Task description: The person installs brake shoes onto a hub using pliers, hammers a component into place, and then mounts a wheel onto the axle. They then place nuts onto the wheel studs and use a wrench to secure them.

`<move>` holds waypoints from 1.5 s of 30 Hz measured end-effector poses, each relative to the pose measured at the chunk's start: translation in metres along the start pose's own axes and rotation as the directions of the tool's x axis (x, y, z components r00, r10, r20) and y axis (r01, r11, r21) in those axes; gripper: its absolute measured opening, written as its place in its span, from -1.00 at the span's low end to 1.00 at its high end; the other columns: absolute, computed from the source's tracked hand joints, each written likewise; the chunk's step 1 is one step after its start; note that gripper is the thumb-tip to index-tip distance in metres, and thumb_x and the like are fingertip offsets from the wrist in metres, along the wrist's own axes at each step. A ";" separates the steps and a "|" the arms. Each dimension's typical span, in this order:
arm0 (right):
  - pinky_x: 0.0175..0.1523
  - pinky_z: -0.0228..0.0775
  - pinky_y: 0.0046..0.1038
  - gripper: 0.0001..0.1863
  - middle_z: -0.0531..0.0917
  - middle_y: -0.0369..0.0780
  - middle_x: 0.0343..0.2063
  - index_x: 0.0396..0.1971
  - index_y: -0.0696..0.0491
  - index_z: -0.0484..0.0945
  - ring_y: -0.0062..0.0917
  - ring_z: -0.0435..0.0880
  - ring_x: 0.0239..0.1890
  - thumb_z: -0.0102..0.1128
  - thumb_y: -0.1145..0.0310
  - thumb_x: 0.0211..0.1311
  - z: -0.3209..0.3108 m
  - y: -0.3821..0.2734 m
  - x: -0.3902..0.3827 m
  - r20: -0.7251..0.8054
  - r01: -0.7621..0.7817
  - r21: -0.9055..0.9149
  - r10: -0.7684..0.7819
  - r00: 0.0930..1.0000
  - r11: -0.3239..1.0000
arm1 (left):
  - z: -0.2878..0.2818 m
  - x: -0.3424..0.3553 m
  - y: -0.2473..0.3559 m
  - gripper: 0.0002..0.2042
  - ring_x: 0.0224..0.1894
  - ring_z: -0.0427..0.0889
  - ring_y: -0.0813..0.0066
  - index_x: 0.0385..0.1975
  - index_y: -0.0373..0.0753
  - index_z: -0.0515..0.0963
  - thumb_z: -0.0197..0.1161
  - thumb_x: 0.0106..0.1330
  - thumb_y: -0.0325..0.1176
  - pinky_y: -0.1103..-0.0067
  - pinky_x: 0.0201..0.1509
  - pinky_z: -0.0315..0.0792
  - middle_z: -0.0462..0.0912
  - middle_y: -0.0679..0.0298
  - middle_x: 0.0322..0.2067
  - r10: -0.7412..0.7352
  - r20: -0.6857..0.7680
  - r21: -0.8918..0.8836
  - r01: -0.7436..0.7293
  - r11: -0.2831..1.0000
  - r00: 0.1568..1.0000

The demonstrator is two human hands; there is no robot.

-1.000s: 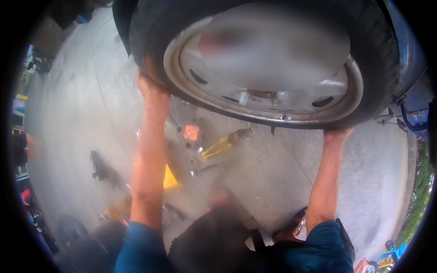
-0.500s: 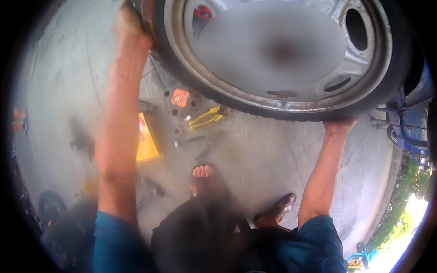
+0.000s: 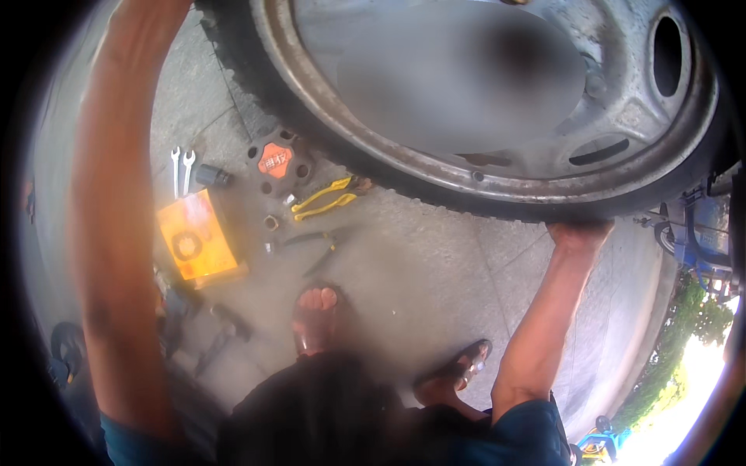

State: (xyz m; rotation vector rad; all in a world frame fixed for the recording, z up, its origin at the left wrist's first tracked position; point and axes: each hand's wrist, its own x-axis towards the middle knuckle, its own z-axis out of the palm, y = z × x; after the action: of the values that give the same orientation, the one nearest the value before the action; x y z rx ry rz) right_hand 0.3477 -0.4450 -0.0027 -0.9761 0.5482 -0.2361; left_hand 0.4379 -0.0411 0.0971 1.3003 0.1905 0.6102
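A large wheel, a black tyre (image 3: 256,85) on a worn silver steel rim (image 3: 622,116) with oval holes, fills the top of the view, lifted off the ground. My right hand (image 3: 579,231) grips the tyre's lower edge at the right. My left arm (image 3: 116,202) reaches straight up along the tyre's left side; the left hand itself is out of view above the picture. My two feet in sandals (image 3: 315,314) stand on the concrete below.
On the concrete ground (image 3: 435,264) lie yellow-handled pliers (image 3: 330,198), two spanners (image 3: 180,167), a black hub cap with an orange centre (image 3: 276,161), a nut (image 3: 271,223) and an orange box (image 3: 194,239). A blue vehicle (image 3: 699,241) stands at the right.
The wheel has come closer and higher, now filling the top of the view. My left arm has stretched further up, its hand passing out of view. The right hand keeps its hold.
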 end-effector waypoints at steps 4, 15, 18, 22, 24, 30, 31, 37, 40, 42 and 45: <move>0.08 0.34 0.08 -0.38 0.40 -0.06 0.10 0.16 0.11 0.29 -0.09 0.41 0.10 -0.33 -0.05 0.30 -0.009 0.004 0.002 0.049 0.062 -0.082 -0.058 0.997 0.995 | -0.001 0.004 -0.012 -0.50 -0.14 0.56 0.27 -0.04 -0.33 0.45 -0.15 0.38 0.02 0.38 -0.06 0.49 0.57 0.09 -0.13 0.077 -0.047 -0.076 -0.081 0.994 0.996; 0.12 0.33 0.04 -0.37 0.38 -0.05 0.10 0.15 0.07 0.29 -0.14 0.40 0.12 -0.34 -0.10 0.30 0.001 0.021 0.001 0.068 0.100 -0.100 -0.094 0.993 0.990 | -0.008 0.011 -0.023 -0.51 -0.13 0.55 0.28 -0.03 -0.33 0.45 -0.12 0.38 0.01 0.42 -0.02 0.47 0.56 0.11 -0.12 0.167 -0.112 -0.162 -0.184 0.969 0.980; 0.13 0.32 0.04 -0.35 0.37 -0.06 0.11 0.15 0.06 0.29 -0.14 0.39 0.13 -0.31 -0.14 0.28 0.010 0.032 0.004 0.098 0.040 -0.020 -0.038 0.994 0.999 | -0.009 0.017 -0.026 -0.52 -0.12 0.55 0.29 -0.03 -0.32 0.45 -0.12 0.38 0.00 0.43 -0.01 0.46 0.56 0.11 -0.12 0.187 -0.124 -0.175 -0.207 0.963 0.975; 0.15 0.32 -0.01 -0.35 0.39 -0.11 0.11 0.13 0.03 0.32 -0.18 0.39 0.13 -0.27 -0.17 0.26 0.024 0.044 0.031 0.063 0.127 0.113 -0.135 0.989 0.985 | -0.012 0.021 -0.027 -0.53 -0.12 0.55 0.29 -0.03 -0.32 0.45 -0.11 0.38 0.00 0.44 0.01 0.45 0.56 0.12 -0.12 0.229 -0.156 -0.228 -0.261 0.938 0.961; 0.16 0.32 -0.03 -0.35 0.39 -0.13 0.10 0.12 0.02 0.33 -0.20 0.39 0.13 -0.27 -0.17 0.25 0.023 0.046 0.037 0.031 0.145 0.163 -0.152 0.988 0.976 | -0.015 0.021 -0.029 -0.53 -0.12 0.55 0.30 -0.02 -0.32 0.45 -0.10 0.38 -0.01 0.45 0.01 0.45 0.56 0.12 -0.12 0.238 -0.170 -0.243 -0.275 0.930 0.956; 0.23 0.24 -0.09 -0.32 0.34 -0.13 0.16 0.18 0.00 0.29 -0.26 0.34 0.18 -0.28 -0.20 0.24 0.033 0.041 0.023 -0.041 0.237 -0.046 -0.239 0.970 0.971 | -0.024 0.023 -0.025 -0.54 -0.11 0.55 0.31 -0.02 -0.31 0.44 -0.09 0.39 -0.02 0.47 0.03 0.44 0.56 0.13 -0.11 0.266 -0.174 -0.299 -0.308 0.903 0.948; 0.29 0.13 -0.11 -0.29 0.25 -0.13 0.22 0.23 0.01 0.20 -0.26 0.25 0.24 -0.30 -0.21 0.26 0.033 0.033 0.015 -0.055 0.380 -0.081 -0.385 0.921 0.921 | -0.027 0.022 -0.022 -0.54 -0.09 0.54 0.32 0.00 -0.30 0.44 -0.09 0.39 -0.01 0.48 0.06 0.42 0.56 0.14 -0.10 0.293 -0.124 -0.322 -0.318 0.892 0.948; 0.43 -0.36 -0.12 -0.15 -0.13 -0.18 0.38 0.37 0.00 -0.17 -0.30 -0.11 0.39 -0.40 -0.31 0.28 0.048 -0.034 0.007 0.007 0.701 -0.296 -0.732 0.681 0.649 | -0.051 -0.008 -0.039 -0.65 -0.19 0.49 0.51 -0.12 -0.22 0.41 -0.13 0.44 -0.05 0.51 -0.03 0.35 0.57 0.35 -0.21 0.170 -0.211 -0.085 -0.191 0.978 0.963; 0.43 -0.26 -0.15 -0.16 -0.08 -0.19 0.37 0.36 0.02 -0.15 -0.29 -0.06 0.38 -0.51 -0.32 0.29 0.058 -0.037 0.012 -0.017 0.664 -0.174 -0.676 0.737 0.728 | -0.044 -0.005 -0.085 -0.38 0.19 0.28 0.36 0.16 -0.45 0.26 -0.14 0.42 0.07 0.47 0.30 0.10 0.34 0.11 0.15 0.079 -0.175 -0.409 -0.145 0.901 0.981; 0.42 -0.17 -0.20 -0.13 -0.01 -0.14 0.35 0.34 0.12 -0.09 -0.26 -0.03 0.37 -0.53 -0.31 0.30 0.060 -0.030 0.012 -0.072 0.693 -0.166 -0.710 0.701 0.701 | -0.052 0.006 -0.105 -0.37 0.18 0.30 0.36 0.15 -0.45 0.28 -0.15 0.41 0.09 0.48 0.29 0.12 0.36 0.13 0.12 0.012 -0.184 -0.079 -0.027 0.997 0.983; 0.39 -0.07 -0.23 -0.13 0.04 -0.09 0.33 0.31 0.19 -0.04 -0.24 0.04 0.34 -0.56 -0.29 0.32 0.059 -0.023 0.014 -0.063 0.664 -0.335 -0.719 0.692 0.668 | -0.057 0.011 -0.121 -0.34 0.08 0.39 0.38 0.13 -0.44 0.29 -0.16 0.39 0.14 0.50 0.20 0.23 0.41 0.13 0.06 0.064 -0.170 -0.194 -0.097 0.976 0.983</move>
State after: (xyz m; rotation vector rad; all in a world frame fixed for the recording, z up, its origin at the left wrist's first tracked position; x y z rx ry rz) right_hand 0.3927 -0.4212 0.0375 -1.4417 0.3570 -0.9805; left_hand 0.4583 -0.0037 -0.0298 1.0664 0.2047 0.7863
